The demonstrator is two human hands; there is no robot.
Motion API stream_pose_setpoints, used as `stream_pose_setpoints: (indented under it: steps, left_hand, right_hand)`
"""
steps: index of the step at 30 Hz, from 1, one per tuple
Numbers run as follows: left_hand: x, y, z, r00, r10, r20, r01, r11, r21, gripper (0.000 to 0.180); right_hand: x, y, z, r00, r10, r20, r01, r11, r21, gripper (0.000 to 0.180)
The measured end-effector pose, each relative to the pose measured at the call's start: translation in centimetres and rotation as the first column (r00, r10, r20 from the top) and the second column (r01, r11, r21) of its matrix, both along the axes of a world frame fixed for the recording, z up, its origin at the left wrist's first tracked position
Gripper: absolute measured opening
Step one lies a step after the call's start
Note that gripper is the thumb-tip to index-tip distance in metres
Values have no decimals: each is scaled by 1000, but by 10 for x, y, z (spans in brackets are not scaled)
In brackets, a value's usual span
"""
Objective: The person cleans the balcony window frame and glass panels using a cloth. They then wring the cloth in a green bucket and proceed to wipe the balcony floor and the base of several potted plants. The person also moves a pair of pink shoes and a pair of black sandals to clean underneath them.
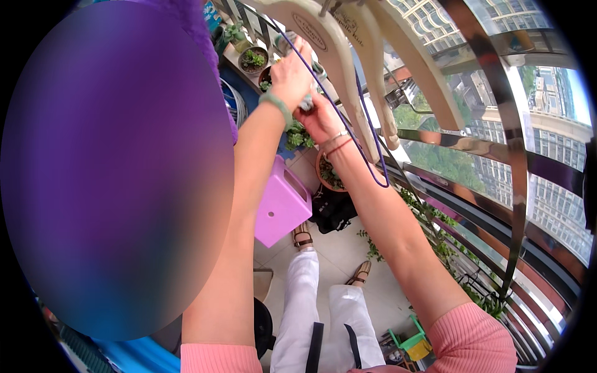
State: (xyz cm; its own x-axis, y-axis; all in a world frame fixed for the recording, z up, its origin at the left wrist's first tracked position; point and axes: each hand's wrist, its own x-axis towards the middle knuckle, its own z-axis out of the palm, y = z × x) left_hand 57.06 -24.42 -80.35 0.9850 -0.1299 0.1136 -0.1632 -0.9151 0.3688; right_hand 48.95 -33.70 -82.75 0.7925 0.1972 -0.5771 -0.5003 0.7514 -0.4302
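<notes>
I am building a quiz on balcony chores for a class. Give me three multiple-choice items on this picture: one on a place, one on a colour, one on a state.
1. Where is the pink stool?
A. On the floor below the left forearm
B. Hung from the railing
C. On the plant shelf

2. What colour is the cord that loops down by the right wrist?
A. Yellow
B. Purple
C. White

3. How are the two hands placed?
A. Hanging at the sides
B. One in a pocket
C. Raised together near the pale wooden hangers

Answers: 1 A, it stands on the tiles near the sandalled feet. 2 B, the loop shows purple against the railing. 3 C, the left hand and right hand meet at a small grey thing.
</notes>
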Motion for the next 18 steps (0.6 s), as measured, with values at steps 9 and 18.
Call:
stream_pose_setpoints:
  steps: [9,18]
  left_hand:
    - [-34,-14,15,951,27,-307,-68,990,-123,49]
    - [-76,58,4,876,49,-480,-478,222,-850,34]
  right_hand:
    - [-30,-31,-1,992,106,73,-100,992,-75,22]
    - [-52,3,59,972,215,92,-203,972,-119,34]
